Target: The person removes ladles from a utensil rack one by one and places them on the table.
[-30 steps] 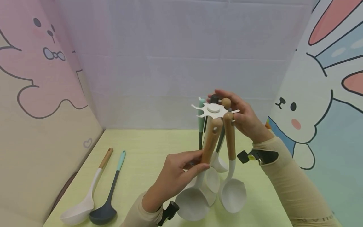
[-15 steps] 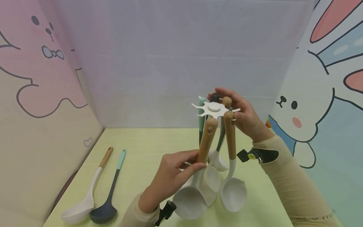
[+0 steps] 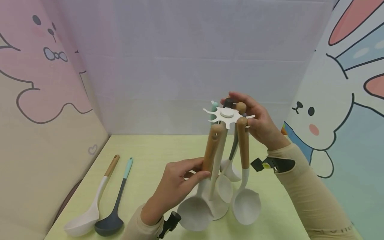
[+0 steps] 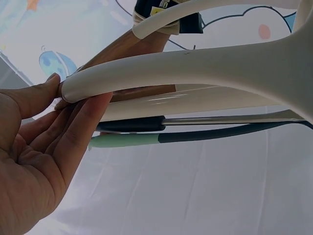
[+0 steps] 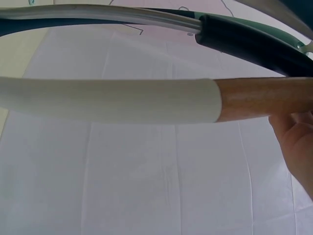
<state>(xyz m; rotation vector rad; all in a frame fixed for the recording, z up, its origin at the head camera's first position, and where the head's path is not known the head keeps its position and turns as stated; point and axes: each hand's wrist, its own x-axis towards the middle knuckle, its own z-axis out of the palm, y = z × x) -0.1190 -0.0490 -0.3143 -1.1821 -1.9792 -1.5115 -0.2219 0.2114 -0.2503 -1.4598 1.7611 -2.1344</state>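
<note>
My left hand (image 3: 177, 181) pinches the lower wooden handle of a white ladle (image 3: 212, 146), whose bowl hangs low at the front. The handle's top stands off the hooks of a white utensil rack (image 3: 227, 114). In the left wrist view, thumb and fingers meet at the white neck of this ladle (image 4: 171, 68). Behind the rack's top, my right hand (image 3: 259, 121) grips around its right side among the hanging handles; some fingers are hidden. A second white ladle (image 3: 246, 203) hangs at the front right. Fingers touch a wooden handle (image 5: 264, 98) in the right wrist view.
To the left on the pale green table (image 3: 150, 146) lie a white ladle (image 3: 87, 216) with a wooden handle and a dark ladle (image 3: 112, 220) with a mint handle. Other utensils hang around the rack. A white cloth wall (image 3: 180, 76) stands behind.
My left hand has moved left and slightly down with the ladle, drawing its handle away from the rack's hooks and pole. The right hand has stayed nearly still at the rack's top.
</note>
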